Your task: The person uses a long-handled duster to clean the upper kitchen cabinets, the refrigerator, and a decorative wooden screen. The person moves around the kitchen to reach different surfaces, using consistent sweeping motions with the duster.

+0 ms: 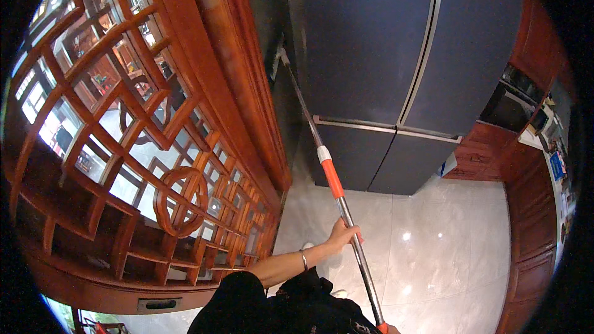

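A telescopic metal pole [364, 266] with orange and white fittings runs from the bottom of the view up to a flat cleaning head [277, 61]. That head is in the dark gap between the wooden door frame and the refrigerator [362, 55]; whether it touches a surface I cannot tell. My left hand [342, 235], with a silver bangle at the wrist, is closed around the middle of the pole. At the bottom edge my right hand [392, 330] shows only in part, at the orange lower end of the pole.
A wooden lattice door [181, 202] with glass fills the left side. The refrigerator stands ahead on the pale tiled floor [445, 260]. Wooden cabinets [529, 241] and a counter with several items line the right, beside a black built-in appliance [508, 104].
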Demonstrator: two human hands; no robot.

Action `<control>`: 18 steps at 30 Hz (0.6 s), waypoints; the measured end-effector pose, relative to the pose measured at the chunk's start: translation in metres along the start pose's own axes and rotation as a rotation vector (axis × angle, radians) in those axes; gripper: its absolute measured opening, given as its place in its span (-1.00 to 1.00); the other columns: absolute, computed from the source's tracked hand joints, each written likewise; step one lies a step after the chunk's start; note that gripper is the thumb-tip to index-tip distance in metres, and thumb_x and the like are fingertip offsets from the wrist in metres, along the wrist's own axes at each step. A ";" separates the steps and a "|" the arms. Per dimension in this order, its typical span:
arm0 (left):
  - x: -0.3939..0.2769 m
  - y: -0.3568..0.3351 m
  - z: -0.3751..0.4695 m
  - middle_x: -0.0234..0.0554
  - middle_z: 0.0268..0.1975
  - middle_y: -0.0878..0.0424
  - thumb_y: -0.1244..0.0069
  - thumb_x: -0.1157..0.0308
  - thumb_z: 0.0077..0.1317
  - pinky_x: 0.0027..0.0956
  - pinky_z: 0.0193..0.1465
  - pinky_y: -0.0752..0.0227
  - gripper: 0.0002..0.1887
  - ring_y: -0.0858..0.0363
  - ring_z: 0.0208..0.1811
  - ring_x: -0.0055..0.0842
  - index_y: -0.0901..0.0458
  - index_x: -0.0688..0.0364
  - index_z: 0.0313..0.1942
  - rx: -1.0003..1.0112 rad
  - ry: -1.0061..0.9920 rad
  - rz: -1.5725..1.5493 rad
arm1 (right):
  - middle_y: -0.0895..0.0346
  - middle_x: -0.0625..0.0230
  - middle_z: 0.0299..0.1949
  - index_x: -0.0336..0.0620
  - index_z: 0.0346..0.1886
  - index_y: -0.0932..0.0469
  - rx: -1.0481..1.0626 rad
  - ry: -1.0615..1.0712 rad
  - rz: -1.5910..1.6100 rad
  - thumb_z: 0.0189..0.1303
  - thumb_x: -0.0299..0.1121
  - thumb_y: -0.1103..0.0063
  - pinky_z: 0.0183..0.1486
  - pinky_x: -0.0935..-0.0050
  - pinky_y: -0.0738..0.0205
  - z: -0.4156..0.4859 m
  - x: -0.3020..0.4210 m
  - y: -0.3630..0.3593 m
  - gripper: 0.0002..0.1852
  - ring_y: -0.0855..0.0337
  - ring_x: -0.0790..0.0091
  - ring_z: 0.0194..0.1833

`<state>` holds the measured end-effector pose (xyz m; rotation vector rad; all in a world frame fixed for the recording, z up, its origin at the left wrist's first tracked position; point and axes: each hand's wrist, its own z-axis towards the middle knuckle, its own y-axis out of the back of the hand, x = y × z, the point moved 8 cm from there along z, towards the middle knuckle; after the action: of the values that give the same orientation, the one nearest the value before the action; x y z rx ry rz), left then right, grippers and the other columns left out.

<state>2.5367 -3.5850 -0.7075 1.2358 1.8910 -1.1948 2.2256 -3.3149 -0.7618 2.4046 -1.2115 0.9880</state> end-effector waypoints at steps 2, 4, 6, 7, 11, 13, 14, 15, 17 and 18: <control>-0.001 -0.009 -0.004 -0.14 -0.51 -0.50 0.09 0.56 0.11 -0.31 -0.54 -0.55 -0.74 -0.61 -0.56 -0.37 -0.16 0.20 -0.26 0.035 -0.028 -0.058 | -0.38 0.46 -0.43 -0.15 -0.27 -0.41 -0.031 -0.063 -0.063 0.19 -0.23 0.07 -0.31 0.48 -0.32 -0.006 -0.005 0.004 -0.79 -0.35 0.54 -0.34; 0.003 -0.005 0.003 -0.13 -0.47 -0.52 0.10 0.56 0.12 -0.30 -0.45 -0.59 -0.74 -0.63 -0.50 -0.35 -0.17 0.20 -0.25 0.078 -0.025 -0.117 | -0.42 0.35 -0.44 -0.21 -0.31 -0.37 -0.017 -0.186 -0.073 -0.01 -0.50 -0.03 -0.36 0.40 -0.35 -0.007 0.010 0.005 -0.85 -0.39 0.48 -0.36; 0.023 0.012 0.014 -0.12 -0.46 -0.52 0.08 0.55 0.12 -0.29 -0.44 -0.60 -0.73 -0.64 -0.49 -0.33 -0.17 0.20 -0.25 0.054 0.038 -0.125 | -0.42 0.33 -0.44 -0.21 -0.31 -0.37 -0.009 -0.212 -0.102 -0.03 -0.49 -0.05 -0.35 0.39 -0.36 -0.005 0.024 -0.001 -0.83 -0.39 0.46 -0.36; 0.033 0.020 0.019 -0.11 -0.46 -0.52 0.08 0.55 0.12 -0.28 -0.43 -0.61 -0.73 -0.64 -0.49 -0.32 -0.17 0.20 -0.25 0.042 0.068 -0.128 | -0.42 0.32 -0.44 -0.21 -0.31 -0.37 -0.008 -0.198 -0.124 -0.03 -0.49 -0.06 -0.35 0.38 -0.36 -0.003 0.032 -0.007 -0.82 -0.39 0.45 -0.36; 0.073 0.053 0.040 -0.09 -0.46 -0.53 0.01 0.55 0.06 -0.26 -0.43 -0.61 -0.67 -0.65 -0.49 -0.31 -0.16 0.19 -0.26 0.016 0.171 -0.182 | -0.43 0.29 -0.43 -0.22 -0.30 -0.37 -0.014 -0.112 -0.213 -0.06 -0.46 -0.10 -0.35 0.36 -0.37 0.016 0.071 -0.028 -0.79 -0.40 0.41 -0.37; 0.078 0.070 0.060 -0.09 -0.50 -0.53 0.00 0.54 0.04 -0.24 -0.42 -0.61 -0.71 -0.64 -0.51 -0.31 -0.22 0.23 -0.29 -0.045 0.196 -0.168 | -0.44 0.27 -0.43 -0.22 -0.30 -0.37 -0.021 -0.052 -0.263 -0.08 -0.45 -0.12 -0.35 0.35 -0.37 0.033 0.095 -0.033 -0.77 -0.40 0.39 -0.37; 0.076 0.082 0.077 -0.09 -0.50 -0.53 0.00 0.54 0.05 -0.23 -0.41 -0.61 -0.73 -0.63 -0.52 -0.31 -0.24 0.25 -0.30 -0.062 0.204 -0.142 | -0.44 0.26 -0.43 -0.22 -0.30 -0.37 -0.029 -0.036 -0.280 -0.09 -0.45 -0.13 -0.35 0.34 -0.37 0.048 0.105 -0.033 -0.76 -0.40 0.38 -0.37; 0.076 0.094 0.094 -0.08 -0.51 -0.53 0.00 0.53 0.05 -0.22 -0.39 -0.61 -0.75 -0.62 -0.53 -0.31 -0.26 0.26 -0.32 -0.080 0.212 -0.116 | -0.44 0.25 -0.42 -0.22 -0.30 -0.37 -0.033 -0.016 -0.304 -0.09 -0.44 -0.14 -0.35 0.33 -0.37 0.063 0.114 -0.035 -0.75 -0.41 0.37 -0.37; 0.098 0.129 0.153 -0.11 -0.54 -0.53 0.01 0.48 0.07 -0.25 -0.42 -0.59 -0.83 -0.61 -0.52 -0.34 -0.33 0.27 -0.38 -0.037 0.210 -0.108 | -0.43 0.25 -0.42 -0.22 -0.29 -0.37 -0.051 -0.220 -0.232 -0.16 -0.39 -0.20 -0.32 0.31 -0.37 0.114 0.082 -0.034 -0.68 -0.40 0.28 -0.35; 0.099 0.149 0.175 -0.12 -0.55 -0.53 0.02 0.46 0.07 -0.25 -0.43 -0.58 -0.84 -0.61 -0.53 -0.34 -0.35 0.27 -0.39 -0.075 0.219 -0.119 | -0.45 0.23 -0.46 -0.27 -0.27 -0.38 -0.006 -0.201 -0.271 -0.16 -0.42 -0.22 -0.39 0.37 -0.42 0.142 0.086 -0.034 -0.67 -0.48 0.33 -0.46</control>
<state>2.6323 -3.6779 -0.9199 1.2721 2.1753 -1.0729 2.3526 -3.4183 -0.8045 2.6244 -0.9094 0.6745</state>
